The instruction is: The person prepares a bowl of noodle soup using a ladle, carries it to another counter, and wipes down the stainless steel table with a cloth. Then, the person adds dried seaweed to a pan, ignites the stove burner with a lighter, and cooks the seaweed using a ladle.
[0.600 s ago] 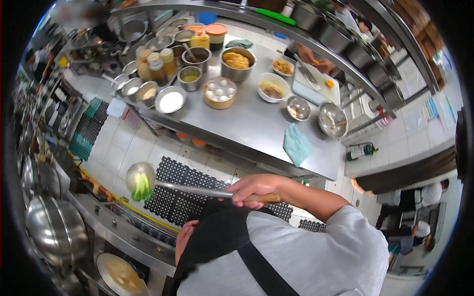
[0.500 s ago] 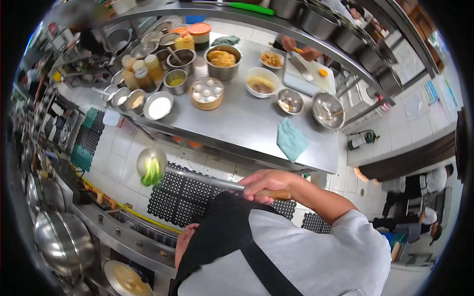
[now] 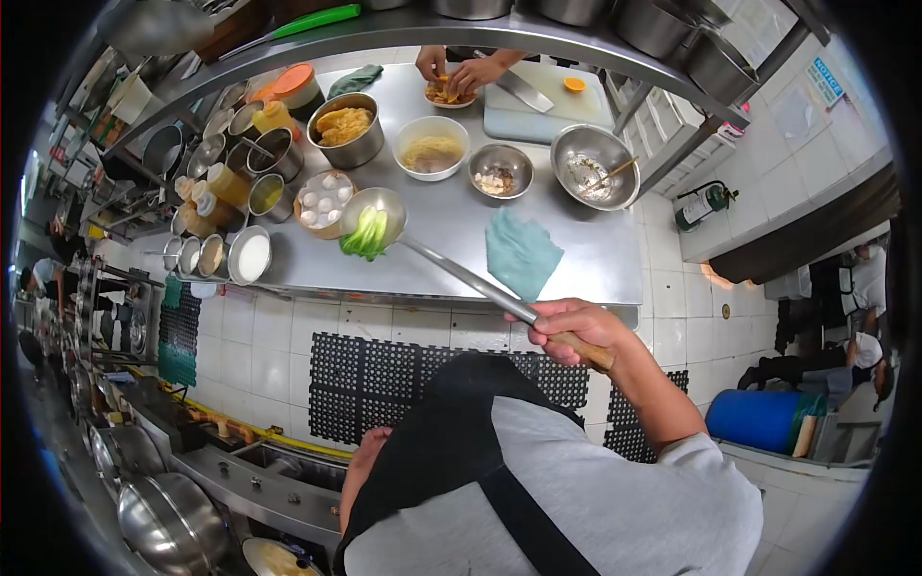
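Note:
My right hand [image 3: 578, 331] grips the wooden end of a long metal ladle [image 3: 461, 274]. In the ladle's bowl lie green leafy vegetables [image 3: 367, 233], over the near edge of the steel table [image 3: 423, 280]. Beside the bowl stands a round wooden container [image 3: 324, 204] of white round pieces. A white bowl of noodles [image 3: 430, 154] is beyond the ladle, and a teal cloth [image 3: 521, 252] lies to its right. My left hand [image 3: 373, 442] hangs low by the black apron, partly hidden, and its fingers are hard to make out.
A co-worker's hands [image 3: 466, 72] touch a small dish across the table, near a cutting board [image 3: 523, 125]. Sauce bottles [image 3: 226, 182] and metal pots crowd the left. An overhead shelf [image 3: 403, 31] spans the far side. Black mats [image 3: 355, 384] cover some floor.
My view has turned toward the table. The ladle has moved from above the floor to the table edge, still in my right hand. The co-worker's hands have moved to the small dish.

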`<move>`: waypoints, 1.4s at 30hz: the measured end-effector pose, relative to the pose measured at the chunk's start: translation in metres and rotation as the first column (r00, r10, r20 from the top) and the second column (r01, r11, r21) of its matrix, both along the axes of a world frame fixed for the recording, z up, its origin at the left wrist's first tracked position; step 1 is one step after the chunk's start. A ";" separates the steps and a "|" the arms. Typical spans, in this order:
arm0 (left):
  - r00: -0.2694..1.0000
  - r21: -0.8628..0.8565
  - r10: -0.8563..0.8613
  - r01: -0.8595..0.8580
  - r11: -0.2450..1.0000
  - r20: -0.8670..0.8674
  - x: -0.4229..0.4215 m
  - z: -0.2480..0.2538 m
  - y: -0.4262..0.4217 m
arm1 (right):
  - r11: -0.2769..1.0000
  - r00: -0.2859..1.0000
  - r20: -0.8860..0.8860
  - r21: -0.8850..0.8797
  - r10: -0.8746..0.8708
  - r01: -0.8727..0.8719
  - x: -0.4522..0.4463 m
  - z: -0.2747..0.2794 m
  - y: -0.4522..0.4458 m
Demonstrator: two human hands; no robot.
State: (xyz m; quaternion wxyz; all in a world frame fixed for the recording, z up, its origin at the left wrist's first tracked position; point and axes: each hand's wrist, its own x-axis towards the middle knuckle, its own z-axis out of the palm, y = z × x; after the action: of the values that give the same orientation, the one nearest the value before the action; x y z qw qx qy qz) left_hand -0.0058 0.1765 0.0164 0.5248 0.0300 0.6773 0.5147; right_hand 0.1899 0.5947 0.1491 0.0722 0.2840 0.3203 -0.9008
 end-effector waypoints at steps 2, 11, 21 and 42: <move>0.999 -0.005 -0.042 0.043 0.999 0.014 -0.008 -0.046 -0.022 | 1.000 1.000 -0.012 0.002 -0.026 0.026 0.009 -0.004 0.012; 0.902 0.087 -0.042 0.087 0.992 -0.430 0.003 -0.015 0.037 | 0.973 0.969 -0.116 0.047 -0.218 0.225 -0.021 -0.023 0.059; 0.934 0.122 0.345 -0.354 0.927 0.091 0.041 0.017 -0.005 | 0.000 0.961 0.107 0.994 -0.254 -0.110 -0.129 -0.137 0.057; -0.443 -0.019 0.774 -0.872 -0.489 0.451 0.138 -0.092 -0.253 | 0.597 0.657 0.035 0.384 0.753 -0.704 -0.189 -0.018 -0.195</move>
State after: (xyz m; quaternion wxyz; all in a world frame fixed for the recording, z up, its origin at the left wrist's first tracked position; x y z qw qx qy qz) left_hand 0.1325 -0.0767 -0.0758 -0.0965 -0.5163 0.1906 0.8294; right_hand 0.0010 0.3993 0.1316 0.3589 0.0766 0.5733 -0.7326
